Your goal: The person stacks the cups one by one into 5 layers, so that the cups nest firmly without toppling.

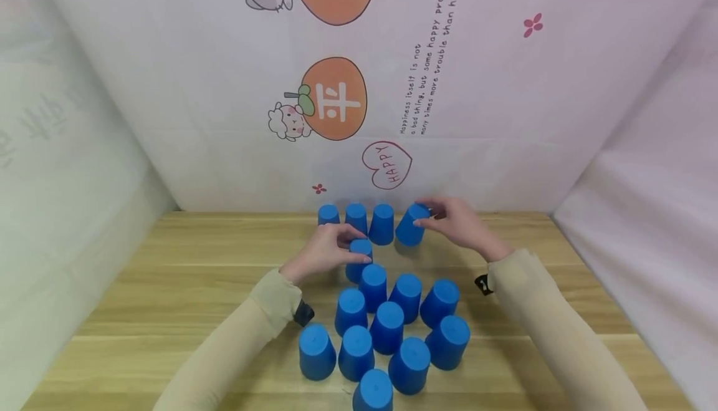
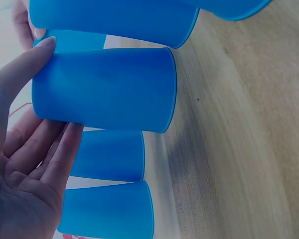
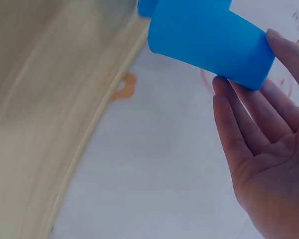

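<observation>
My left hand (image 1: 325, 252) grips a blue plastic cup (image 1: 359, 261) near its closed end, mouth down. Seen from the left wrist, thumb and fingers lie on opposite sides of this cup (image 2: 107, 89); whether its rim touches the table cannot be told. Further back, my right hand (image 1: 461, 225) holds another blue cup (image 1: 411, 226) by its upper part, tilted with its rim toward the left. The right wrist view has that cup (image 3: 209, 42) between thumb and fingers. Beside it in the back row stand three upside-down cups, the nearest being a blue cup (image 1: 382, 225).
In front of the hands, several more upside-down blue cups stand in a loose cluster, among them a middle cup (image 1: 387, 328) and a front cup (image 1: 374, 391). The wooden table (image 1: 185, 280) ends at a printed white cloth backdrop (image 1: 477, 149), with cloth on both sides.
</observation>
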Demonstrator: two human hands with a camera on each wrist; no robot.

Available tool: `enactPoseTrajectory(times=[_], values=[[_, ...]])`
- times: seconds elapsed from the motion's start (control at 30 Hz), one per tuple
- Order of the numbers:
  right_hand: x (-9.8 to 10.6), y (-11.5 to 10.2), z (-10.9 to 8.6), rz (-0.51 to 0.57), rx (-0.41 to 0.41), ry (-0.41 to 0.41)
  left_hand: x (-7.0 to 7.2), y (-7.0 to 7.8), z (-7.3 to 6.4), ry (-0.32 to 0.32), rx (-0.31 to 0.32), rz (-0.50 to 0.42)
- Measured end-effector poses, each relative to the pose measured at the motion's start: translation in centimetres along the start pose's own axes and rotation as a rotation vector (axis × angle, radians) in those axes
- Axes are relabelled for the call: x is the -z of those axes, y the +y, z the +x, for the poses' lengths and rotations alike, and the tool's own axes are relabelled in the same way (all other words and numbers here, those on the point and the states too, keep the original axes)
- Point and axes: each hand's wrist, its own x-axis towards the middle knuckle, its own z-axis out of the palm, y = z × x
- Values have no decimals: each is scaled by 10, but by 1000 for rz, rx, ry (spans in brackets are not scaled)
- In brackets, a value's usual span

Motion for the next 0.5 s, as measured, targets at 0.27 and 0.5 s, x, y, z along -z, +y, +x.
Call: enactPoseTrajectory(times=[0.27, 0.5], values=[[-4, 18, 25, -61, -68, -20, -4, -3, 0, 14, -2, -22], [-11, 21, 34, -56, -99, -46, -3, -1, -1, 20, -1, -21]])
